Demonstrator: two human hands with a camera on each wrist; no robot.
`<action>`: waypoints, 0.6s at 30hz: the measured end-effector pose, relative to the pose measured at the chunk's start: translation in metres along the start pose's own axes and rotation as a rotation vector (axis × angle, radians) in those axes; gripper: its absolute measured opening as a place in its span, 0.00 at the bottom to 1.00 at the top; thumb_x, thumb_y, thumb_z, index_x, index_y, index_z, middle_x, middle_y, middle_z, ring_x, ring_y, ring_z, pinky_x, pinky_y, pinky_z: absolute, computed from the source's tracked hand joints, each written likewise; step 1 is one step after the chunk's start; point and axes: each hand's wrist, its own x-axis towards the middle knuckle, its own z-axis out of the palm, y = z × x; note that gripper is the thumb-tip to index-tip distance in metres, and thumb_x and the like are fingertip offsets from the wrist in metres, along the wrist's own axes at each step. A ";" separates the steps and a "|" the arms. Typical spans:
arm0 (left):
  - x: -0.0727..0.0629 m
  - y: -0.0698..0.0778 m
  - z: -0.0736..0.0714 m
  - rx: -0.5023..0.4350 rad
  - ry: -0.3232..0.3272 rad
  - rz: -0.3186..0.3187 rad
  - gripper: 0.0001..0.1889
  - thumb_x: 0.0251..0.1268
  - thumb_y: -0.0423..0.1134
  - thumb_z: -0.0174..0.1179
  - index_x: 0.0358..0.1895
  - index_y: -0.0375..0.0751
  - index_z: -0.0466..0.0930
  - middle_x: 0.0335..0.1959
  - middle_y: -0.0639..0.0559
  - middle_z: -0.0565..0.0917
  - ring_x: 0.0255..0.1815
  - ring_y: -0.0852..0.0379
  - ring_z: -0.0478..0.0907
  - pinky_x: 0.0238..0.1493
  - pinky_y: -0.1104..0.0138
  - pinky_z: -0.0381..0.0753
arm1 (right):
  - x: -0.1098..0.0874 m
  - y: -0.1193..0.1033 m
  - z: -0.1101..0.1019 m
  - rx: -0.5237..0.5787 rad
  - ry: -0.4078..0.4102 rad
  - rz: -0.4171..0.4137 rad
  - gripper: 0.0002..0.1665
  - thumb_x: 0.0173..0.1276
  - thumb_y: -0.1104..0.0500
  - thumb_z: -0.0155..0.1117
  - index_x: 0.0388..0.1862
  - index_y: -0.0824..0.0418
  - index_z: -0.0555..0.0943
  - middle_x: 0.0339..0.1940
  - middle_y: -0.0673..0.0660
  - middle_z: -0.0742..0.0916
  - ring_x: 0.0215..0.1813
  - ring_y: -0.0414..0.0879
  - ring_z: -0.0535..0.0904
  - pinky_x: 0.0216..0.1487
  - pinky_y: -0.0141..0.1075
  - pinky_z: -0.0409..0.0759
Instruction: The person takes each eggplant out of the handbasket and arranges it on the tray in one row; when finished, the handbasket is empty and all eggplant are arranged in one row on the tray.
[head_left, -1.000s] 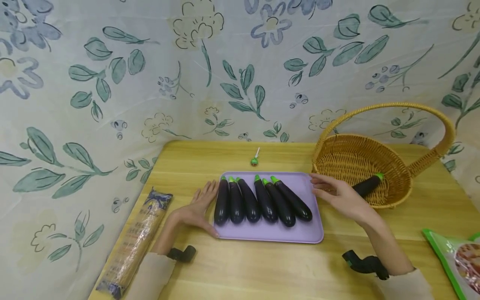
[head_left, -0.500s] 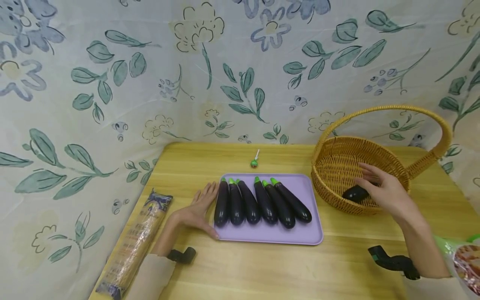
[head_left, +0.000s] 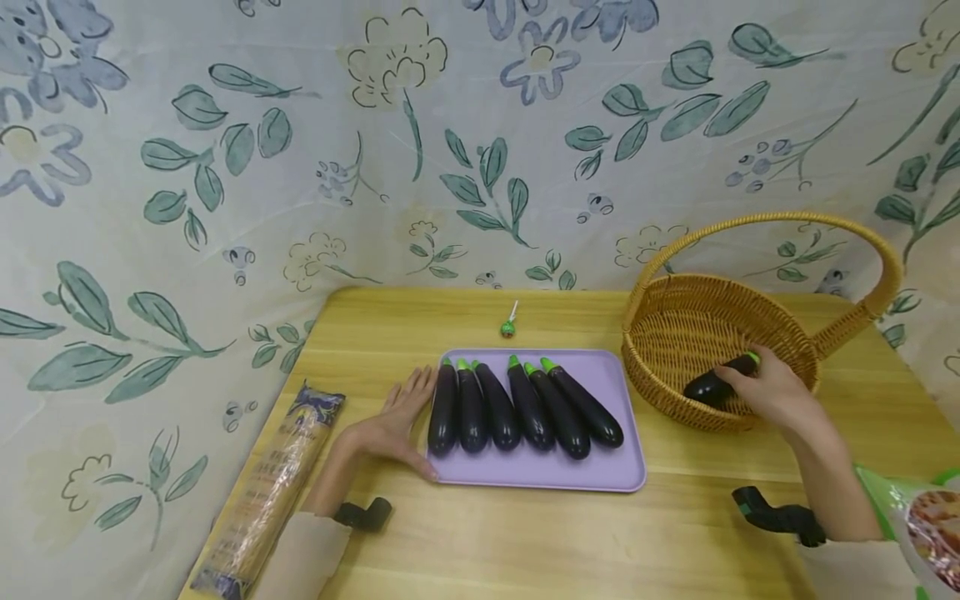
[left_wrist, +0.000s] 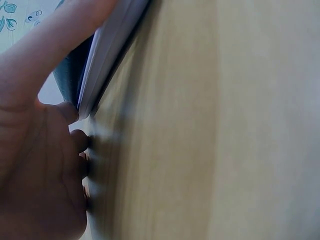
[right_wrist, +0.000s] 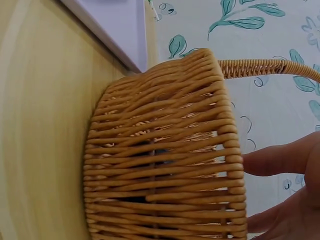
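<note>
My right hand (head_left: pixel 776 390) reaches into the wicker basket (head_left: pixel 678 312) and grips a dark eggplant (head_left: pixel 708 388) near its green stem end, thumb on the near side. In the right wrist view the basket's woven wall (right_wrist: pixel 165 150) hides the eggplant almost wholly, and the fingers (right_wrist: pixel 280 159) pass over the rim. On the left, my left hand (head_left: pixel 390 425) lies with fingers spread against the left edge of the lilac tray (head_left: pixel 540 473). Several eggplants (head_left: pixel 528 407) lie side by side on that tray, green ends toward the back. The left wrist view shows the thumb (left_wrist: pixel 60 40) along the tray's edge.
A lollipop (head_left: pixel 508 325) with a green wrapper lies behind the tray. Left of my left arm is a long pack of noodles (head_left: pixel 270 487). At the right edge a green and white bag (head_left: pixel 918 517) lies beside my right forearm. A floral cloth (head_left: pixel 480 150) hangs behind the table.
My right hand has moved right from the tray's right edge into the basket, then down onto the eggplant, which it now grips. The left hand has stayed at the tray.
</note>
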 end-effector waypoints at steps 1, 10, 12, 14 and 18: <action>0.000 0.000 0.000 0.002 0.000 -0.001 0.85 0.33 0.62 0.85 0.83 0.36 0.25 0.84 0.33 0.24 0.86 0.34 0.22 0.82 0.36 0.27 | 0.000 0.000 0.001 0.013 -0.009 0.002 0.61 0.82 0.33 0.40 0.79 0.76 0.22 0.77 0.88 0.38 0.74 0.89 0.44 0.67 0.80 0.61; 0.000 0.001 -0.001 -0.004 -0.004 -0.006 0.85 0.33 0.62 0.85 0.83 0.37 0.24 0.84 0.34 0.24 0.86 0.35 0.22 0.83 0.37 0.27 | 0.004 0.000 0.005 0.000 -0.047 0.035 0.65 0.80 0.30 0.35 0.72 0.77 0.13 0.73 0.85 0.27 0.75 0.87 0.30 0.71 0.81 0.49; -0.001 0.002 -0.001 -0.009 -0.004 -0.006 0.85 0.33 0.61 0.85 0.83 0.37 0.24 0.84 0.34 0.24 0.86 0.35 0.22 0.83 0.37 0.27 | 0.005 -0.002 0.006 -0.027 -0.056 0.043 0.65 0.80 0.29 0.34 0.72 0.78 0.13 0.73 0.86 0.27 0.74 0.88 0.32 0.70 0.80 0.51; -0.001 0.002 -0.001 -0.009 -0.005 -0.005 0.85 0.33 0.61 0.85 0.83 0.37 0.24 0.84 0.34 0.24 0.86 0.35 0.22 0.83 0.37 0.27 | 0.006 -0.003 0.007 -0.054 -0.059 0.045 0.64 0.81 0.30 0.34 0.71 0.79 0.13 0.72 0.87 0.29 0.73 0.89 0.35 0.70 0.80 0.53; -0.001 0.002 -0.001 -0.009 -0.007 -0.008 0.85 0.33 0.62 0.85 0.84 0.38 0.24 0.84 0.34 0.24 0.86 0.35 0.22 0.83 0.37 0.27 | 0.011 -0.004 0.010 -0.086 -0.061 0.048 0.64 0.81 0.31 0.34 0.71 0.81 0.14 0.72 0.90 0.33 0.72 0.90 0.44 0.68 0.78 0.61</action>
